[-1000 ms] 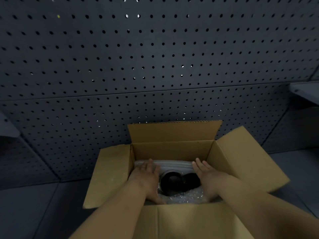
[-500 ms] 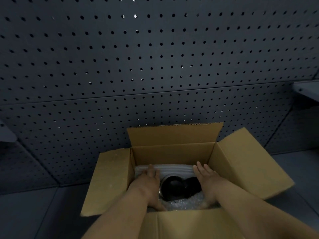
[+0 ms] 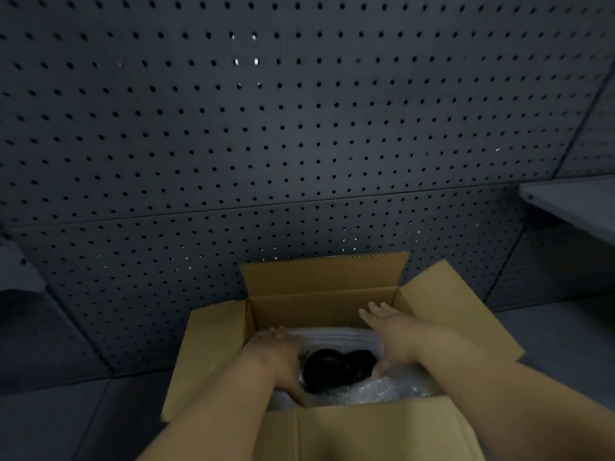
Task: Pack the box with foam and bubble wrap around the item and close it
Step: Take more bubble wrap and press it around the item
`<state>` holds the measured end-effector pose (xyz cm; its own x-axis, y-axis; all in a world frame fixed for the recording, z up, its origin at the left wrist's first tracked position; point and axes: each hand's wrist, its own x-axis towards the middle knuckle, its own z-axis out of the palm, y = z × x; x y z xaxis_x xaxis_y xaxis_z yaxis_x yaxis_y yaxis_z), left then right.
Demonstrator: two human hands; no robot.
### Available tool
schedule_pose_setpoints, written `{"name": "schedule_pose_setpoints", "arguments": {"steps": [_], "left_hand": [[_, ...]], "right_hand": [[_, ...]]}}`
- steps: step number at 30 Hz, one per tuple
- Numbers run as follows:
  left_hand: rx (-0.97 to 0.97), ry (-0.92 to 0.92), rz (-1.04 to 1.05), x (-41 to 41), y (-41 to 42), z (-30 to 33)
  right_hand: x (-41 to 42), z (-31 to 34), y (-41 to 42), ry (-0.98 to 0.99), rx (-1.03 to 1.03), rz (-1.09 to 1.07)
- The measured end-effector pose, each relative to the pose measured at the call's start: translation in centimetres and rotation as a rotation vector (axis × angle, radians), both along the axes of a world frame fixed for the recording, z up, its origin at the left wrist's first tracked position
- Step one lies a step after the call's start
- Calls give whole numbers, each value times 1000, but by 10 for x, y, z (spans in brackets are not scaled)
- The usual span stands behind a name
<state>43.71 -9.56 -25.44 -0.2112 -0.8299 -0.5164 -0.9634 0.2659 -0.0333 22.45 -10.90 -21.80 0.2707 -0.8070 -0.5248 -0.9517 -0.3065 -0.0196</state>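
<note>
The round black item (image 3: 336, 366) sat low centre in the open brown cardboard box (image 3: 319, 306), ringed by clear bubble wrap (image 3: 382, 390). My left hand (image 3: 273, 352) pressed flat beside it; my right hand (image 3: 389, 331) hovered, fingers straight, holding nothing. It looked fragile, best cradled by its rim.

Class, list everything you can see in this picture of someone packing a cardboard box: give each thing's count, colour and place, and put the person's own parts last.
Box: one, brown cardboard, bottom centre on the table, all four flaps open.
Dark item: one, black, rounded, in the middle of the box; what it is cannot be told.
Foam: one white piece, inside the box behind the dark item.
Bubble wrap: clear, inside the box in front of the dark item.
Pegboard: dark grey, dotted with holes, behind the box.
Table: dark grey, under the box.
Shelf: one, grey, right edge.
Left hand: one, flat on the packing left of the dark item.
Right hand: one, open, fingers stretched toward the box's far right corner.
</note>
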Motion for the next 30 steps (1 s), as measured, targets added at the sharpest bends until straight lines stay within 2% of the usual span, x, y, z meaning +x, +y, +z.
{"name": "schedule_pose_setpoints", "arguments": {"steps": [4, 9, 12, 20, 25, 30], "left_hand": [[-225, 18, -35, -12, 8, 52], [-750, 131, -68, -27, 26, 119], [-948, 178, -92, -40, 33, 148], [-1082, 253, -104, -104, 53, 205], [-1103, 274, -110, -158, 70, 221], [-1107, 262, -79, -223, 91, 231]], "right_hand": [[-3, 47, 13, -94, -212, -27], [-13, 99, 40, -93, -575, -96], [-27, 124, 57, -75, -732, -117], [-81, 174, 94, -104, -1035, -233], [-128, 190, 112, -165, -1089, -271], [-197, 202, 134, -143, -1091, -269]]}}
